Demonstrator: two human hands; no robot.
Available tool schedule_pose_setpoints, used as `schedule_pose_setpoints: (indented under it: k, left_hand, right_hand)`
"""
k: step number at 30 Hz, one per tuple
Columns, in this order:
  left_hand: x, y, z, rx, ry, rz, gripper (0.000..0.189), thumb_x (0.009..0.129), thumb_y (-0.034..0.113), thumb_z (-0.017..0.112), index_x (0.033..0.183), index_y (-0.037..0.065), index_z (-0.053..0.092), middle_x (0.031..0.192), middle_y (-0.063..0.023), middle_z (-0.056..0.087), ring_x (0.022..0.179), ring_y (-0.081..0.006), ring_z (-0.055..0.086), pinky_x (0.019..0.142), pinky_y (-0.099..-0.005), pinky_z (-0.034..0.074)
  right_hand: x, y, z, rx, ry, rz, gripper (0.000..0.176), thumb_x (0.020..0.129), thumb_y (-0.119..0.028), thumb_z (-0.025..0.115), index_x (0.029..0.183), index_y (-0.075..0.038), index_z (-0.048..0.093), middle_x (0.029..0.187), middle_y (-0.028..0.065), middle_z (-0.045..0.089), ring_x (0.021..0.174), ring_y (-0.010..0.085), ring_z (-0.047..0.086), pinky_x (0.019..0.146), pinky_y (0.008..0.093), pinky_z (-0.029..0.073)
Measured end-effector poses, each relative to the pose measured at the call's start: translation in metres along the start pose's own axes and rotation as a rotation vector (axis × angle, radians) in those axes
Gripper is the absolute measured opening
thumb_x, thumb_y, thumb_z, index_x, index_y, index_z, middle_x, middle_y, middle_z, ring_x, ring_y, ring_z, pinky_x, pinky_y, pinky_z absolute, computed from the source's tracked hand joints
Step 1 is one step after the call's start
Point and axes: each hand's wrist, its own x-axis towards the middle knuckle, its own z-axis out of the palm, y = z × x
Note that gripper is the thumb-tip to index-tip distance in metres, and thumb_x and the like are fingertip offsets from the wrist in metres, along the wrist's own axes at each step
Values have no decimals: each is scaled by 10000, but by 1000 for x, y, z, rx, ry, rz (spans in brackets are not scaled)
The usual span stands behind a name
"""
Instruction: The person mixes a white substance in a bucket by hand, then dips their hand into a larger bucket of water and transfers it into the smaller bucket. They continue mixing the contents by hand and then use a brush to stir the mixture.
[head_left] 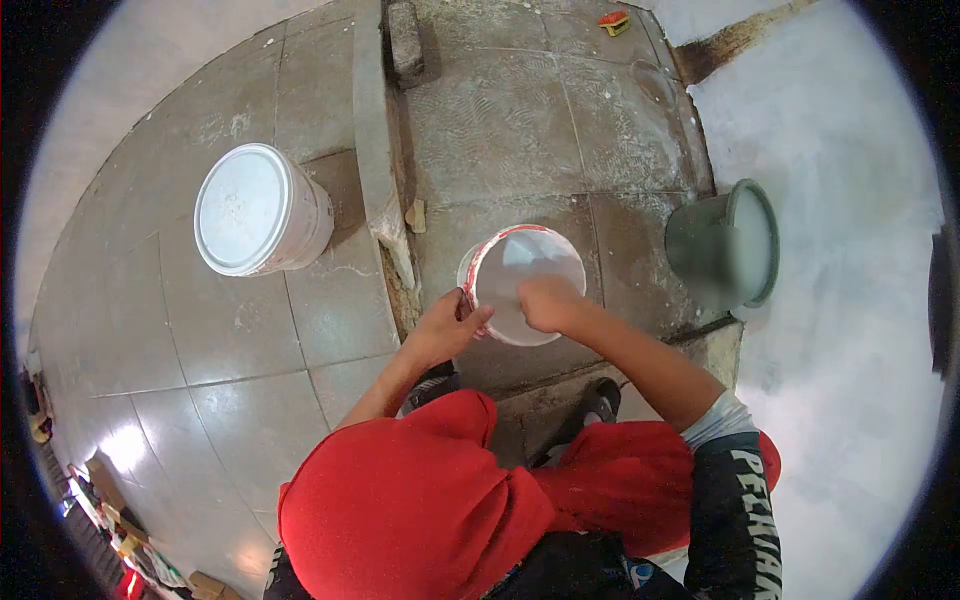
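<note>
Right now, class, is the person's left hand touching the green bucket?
No, the left hand holds the red-rimmed white bucket at its edge, well apart from the green bucket.

Around round white plastic bucket (497,285): at three o'clock, round green plastic pail (697,252); toward ten, lidded white cylindrical tub (264,212).

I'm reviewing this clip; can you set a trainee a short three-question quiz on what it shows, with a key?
1. True or false: in the picture, the lidded bucket stands to the right of the open bucket.
2. What is the left hand doing? (a) pressing the wall; (b) gripping the open bucket's side; (c) resting on the person's knee.
3. Fill the gap: the colour marking the upper part of the open bucket's rim is ____.

Key: 1. False, it stands to the left. 2. (b). 3. Red.
</note>
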Motion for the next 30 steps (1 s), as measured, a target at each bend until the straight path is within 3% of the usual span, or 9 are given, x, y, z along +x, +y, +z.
schedule_pose_setpoints:
  k: [5, 9, 11, 14, 18, 20, 24, 26, 30]
  left_hand:
    - [-1, -2, 0, 4, 0, 9, 354, 955, 287, 620, 967, -61, 556, 818, -120, 670, 740, -169, 648, 689, -309, 518]
    - [0, -6, 0, -8, -7, -15, 353, 955, 287, 621, 970, -60, 555, 820, -118, 672, 744, -168, 648, 692, -310, 518]
    - [1, -3, 0, -27, -5, 23, 365, 953, 301, 625, 961, -57, 552, 806, -110, 664, 746, -165, 647, 693, -306, 516]
    - [-4, 10, -2, 30, -13, -24, 374, 955, 313, 623, 959, -52, 543, 795, -100, 654, 748, -163, 645, 689, -302, 512]
    - [-3, 4, -1, 22, 2, -8, 380, 958, 324, 620, 962, -48, 540, 790, -95, 648, 746, -163, 645, 688, -300, 511]
    - [-4, 7, -2, 49, -7, -24, 384, 959, 332, 618, 960, -43, 537, 805, -104, 649, 750, -164, 646, 692, -299, 512]
    - [-4, 6, -1, 31, -14, -33, 387, 958, 339, 618, 953, -39, 535, 814, -110, 646, 760, -162, 646, 698, -300, 513]
    - [-1, -2, -1, 6, -8, -9, 378, 958, 329, 623, 954, -39, 532, 822, -113, 642, 759, -160, 644, 692, -302, 515]
    - [-2, 1, -1, 3, -8, 13, 370, 957, 315, 629, 962, -41, 530, 818, -113, 646, 752, -158, 644, 694, -304, 517]
  right_hand:
    - [25, 7, -5, -69, 387, 149, 158, 786, -102, 595, 840, -35, 728, 836, 225, 696, 805, 378, 695, 760, 510, 536]
    - [24, -14, 0, 59, 362, 215, 157, 791, -109, 595, 823, -39, 731, 824, 223, 695, 793, 376, 696, 752, 512, 537]
    - [18, -2, 14, 127, 99, 41, 166, 803, -119, 588, 817, -40, 733, 810, 219, 694, 790, 376, 695, 759, 510, 534]
    - [-3, -2, 5, -42, 42, 75, 157, 798, -117, 599, 835, -36, 727, 834, 215, 696, 796, 378, 691, 769, 513, 529]
    - [16, 8, -6, -156, 120, 165, 165, 799, -124, 600, 870, -33, 718, 875, 209, 699, 845, 378, 686, 790, 511, 523]
    - [25, 4, -6, -33, 364, 189, 168, 791, -121, 610, 890, -39, 719, 901, 207, 700, 887, 369, 683, 791, 502, 524]
    - [18, -18, -1, 24, 220, 213, 174, 795, -123, 605, 892, -45, 726, 893, 204, 700, 903, 363, 681, 791, 490, 526]
    - [6, -8, 2, 53, 59, 40, 172, 794, -123, 604, 882, -41, 727, 895, 198, 702, 876, 359, 688, 766, 471, 538]
    - [7, 22, 12, -71, 103, -34, 168, 792, -120, 602, 872, -39, 726, 895, 201, 700, 862, 361, 690, 756, 471, 542]
